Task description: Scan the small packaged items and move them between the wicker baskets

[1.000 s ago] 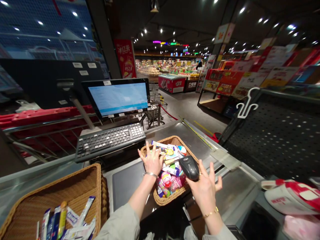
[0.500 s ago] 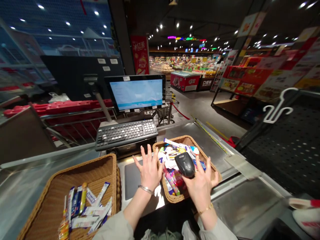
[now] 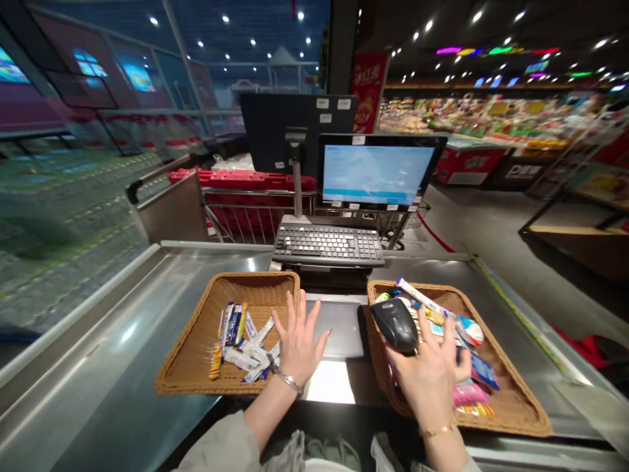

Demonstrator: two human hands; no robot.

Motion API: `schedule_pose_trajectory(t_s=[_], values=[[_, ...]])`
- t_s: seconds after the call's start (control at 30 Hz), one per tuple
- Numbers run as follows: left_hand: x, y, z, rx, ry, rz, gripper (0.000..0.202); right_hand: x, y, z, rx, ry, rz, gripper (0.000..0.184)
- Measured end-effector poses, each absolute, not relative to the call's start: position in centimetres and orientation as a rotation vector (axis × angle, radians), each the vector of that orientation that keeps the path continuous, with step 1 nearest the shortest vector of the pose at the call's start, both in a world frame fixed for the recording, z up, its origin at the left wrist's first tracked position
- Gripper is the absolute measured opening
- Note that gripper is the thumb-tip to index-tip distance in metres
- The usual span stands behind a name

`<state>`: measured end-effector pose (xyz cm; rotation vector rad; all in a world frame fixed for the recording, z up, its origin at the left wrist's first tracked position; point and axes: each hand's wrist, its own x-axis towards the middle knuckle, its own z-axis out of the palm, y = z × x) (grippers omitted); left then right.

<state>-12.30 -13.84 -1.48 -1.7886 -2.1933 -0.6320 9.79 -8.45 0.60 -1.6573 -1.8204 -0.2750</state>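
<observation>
My left hand [image 3: 299, 344] hovers at the right rim of the left wicker basket [image 3: 189, 351], its fingers spread and nothing in them. Slim wrapped snack sticks [image 3: 234, 324] lie loose inside that basket. My right hand [image 3: 428, 377] grips a black handheld barcode scanner [image 3: 394, 323] over the left side of the right wicker basket [image 3: 515, 393]; the scanner's handle is hidden. Beneath and beyond that hand are mixed packets, among them a long white-and-purple stick [image 3: 420, 296], a dark blue packet [image 3: 484, 369] and a pink packet [image 3: 469, 393].
A black keyboard [image 3: 328, 245] stands behind the baskets, under a lit monitor [image 3: 376, 172]. Between the baskets a flat grey panel [image 3: 339, 328] is set into the metal counter [image 3: 132, 328]. A red shopping cart [image 3: 246, 180] stands beyond the counter's far edge.
The view has turned left, so both baskets appear farther right. My left hand has shifted from beside the right basket to the left basket's rim. The scanner stays in my right hand.
</observation>
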Motion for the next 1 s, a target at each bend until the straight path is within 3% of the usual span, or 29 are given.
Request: schedule_pose_trajectory(t_s=[0.43,0.8,1.0], values=[[-24.8,-17.5,-4.3,-1.522,-2.38,-0.374,0.066,3.2,-8.4,-1.1,-1.454,-2.022,-0.131,0.028],[-32.9,-18.7,-5.2,-1.826,-2.414,0.066,0.091,1.8,-8.9,-2.0,-1.413,-2.135,-0.06,0.027],[-35.0,-18.5,-6.4,-1.966,-2.314,0.292,0.093,1.5,-9.3,-2.2,-1.408,-2.154,-0.026,0.026]])
